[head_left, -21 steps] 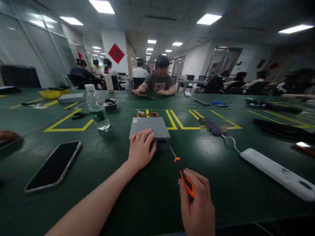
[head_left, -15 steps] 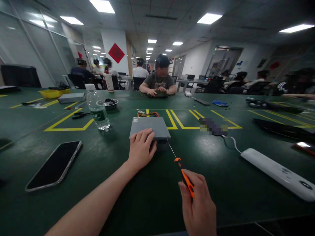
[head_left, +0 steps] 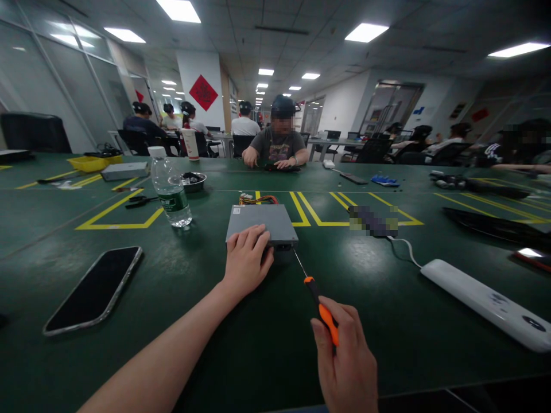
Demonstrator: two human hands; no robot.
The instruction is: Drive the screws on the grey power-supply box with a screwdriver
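Note:
A grey metal computer power supply unit [head_left: 278,221] lies on the green table, with a bundle of coloured cables [head_left: 262,199] at its far side. My left hand [head_left: 247,252] grips its near left part, fingers over the top and thumb down by the front face. In my right hand [head_left: 346,350] is a screwdriver [head_left: 327,321] with an orange and black handle, wrapped by the fingers. Its thin shaft slants up to the left, and the tip meets the unit's front face near the right corner. Whether a screw sits under the tip is too small to tell.
A phone [head_left: 97,289] lies at left, with a water bottle [head_left: 171,195] and a metal bowl [head_left: 193,181] beyond. A white power strip [head_left: 482,301] with a cable is at right. Yellow tape marks the table [head_left: 193,344]. Across it sits a person [head_left: 279,140].
My hands, the screwdriver and the power supply unit stay almost in place. The hands of the person opposite have moved apart.

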